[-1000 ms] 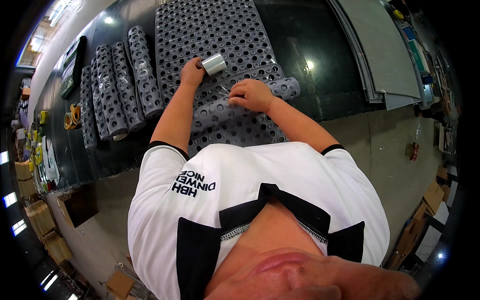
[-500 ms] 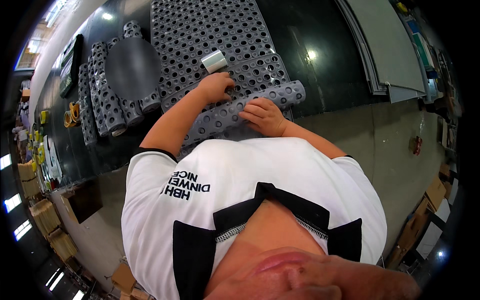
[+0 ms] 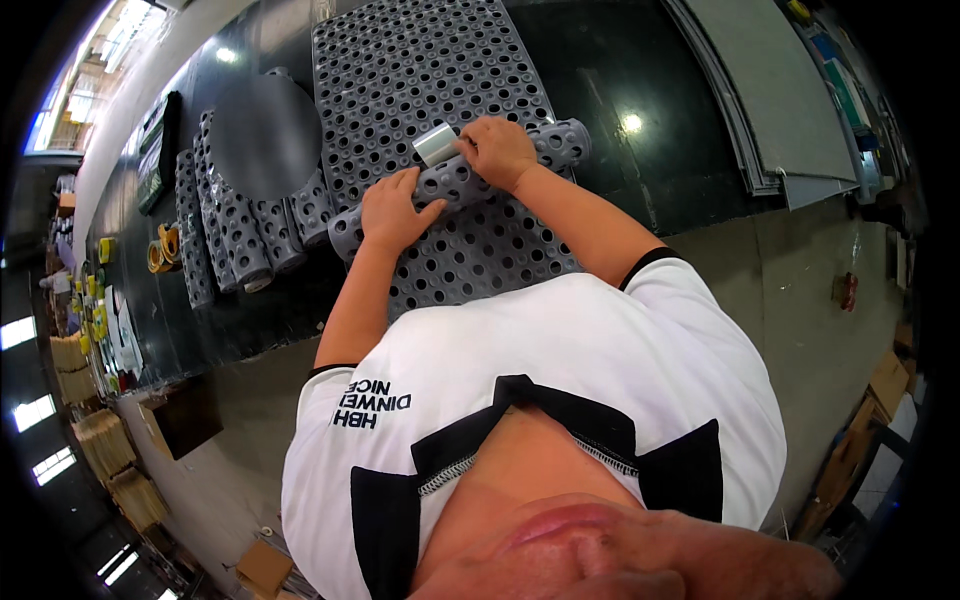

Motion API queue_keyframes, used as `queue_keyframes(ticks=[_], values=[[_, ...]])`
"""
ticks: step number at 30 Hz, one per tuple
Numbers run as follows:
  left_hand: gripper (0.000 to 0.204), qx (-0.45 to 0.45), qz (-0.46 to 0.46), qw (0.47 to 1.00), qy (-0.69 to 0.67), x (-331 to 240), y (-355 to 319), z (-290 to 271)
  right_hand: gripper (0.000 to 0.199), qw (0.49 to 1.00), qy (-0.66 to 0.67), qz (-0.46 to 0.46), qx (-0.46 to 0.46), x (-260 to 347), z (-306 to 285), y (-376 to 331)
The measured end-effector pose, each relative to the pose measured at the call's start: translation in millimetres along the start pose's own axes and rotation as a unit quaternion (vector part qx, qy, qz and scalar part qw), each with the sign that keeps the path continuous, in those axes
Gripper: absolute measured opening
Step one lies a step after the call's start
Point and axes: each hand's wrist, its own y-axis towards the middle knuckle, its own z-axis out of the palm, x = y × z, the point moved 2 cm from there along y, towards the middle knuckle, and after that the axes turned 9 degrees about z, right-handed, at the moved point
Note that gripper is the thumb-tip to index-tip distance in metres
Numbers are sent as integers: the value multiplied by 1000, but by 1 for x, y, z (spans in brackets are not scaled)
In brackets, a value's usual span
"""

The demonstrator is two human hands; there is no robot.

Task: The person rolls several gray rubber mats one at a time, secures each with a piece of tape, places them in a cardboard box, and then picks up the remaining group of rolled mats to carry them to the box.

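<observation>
A grey rubber bath mat with round holes is rolled into a tube (image 3: 450, 183), lying crosswise on more flat holed matting (image 3: 420, 70). My left hand (image 3: 395, 208) grips the left part of the roll, fingers over its top and thumb apart on the near side. Farther right, my right hand (image 3: 497, 150) is closed over the roll with bent fingers. Its fingertips meet the right end of a shiny silver-white cylinder (image 3: 435, 145), which lies against the roll's far side. Matting (image 3: 480, 255) also shows between the roll and my body.
Several rolled grey mats (image 3: 228, 240) lie at the left, partly hidden by a blurred dark oval (image 3: 265, 138). Yellow-brown tape rolls (image 3: 163, 248) sit beyond them. Flat grey panels (image 3: 790, 90) are stacked at the right on the dark table (image 3: 640, 150).
The rolled mat has moved away from my body, up to the cylinder. My left hand has shifted left onto the roll; my right hand has moved farther forward and closer to the cylinder.
</observation>
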Motion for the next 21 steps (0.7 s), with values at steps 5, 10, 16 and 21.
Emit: queue_keyframes(ticks=[5, 10, 16, 21], values=[[86, 127, -126, 979, -93, 15, 22, -8, 68, 978, -85, -174, -77, -6, -22, -41], [103, 76, -305, 913, -261, 40, 85, 25, 90, 977, -169, -128, -18, -6, -20, -36], [59, 362, -77, 929, -9, 63, 154, 91, 45, 975, -155, -155, -40, 0, -14, -34], [45, 330, -145, 931, -56, -33, 145, -28, 39, 984, -177, 3, 36, 18, -1, -84]])
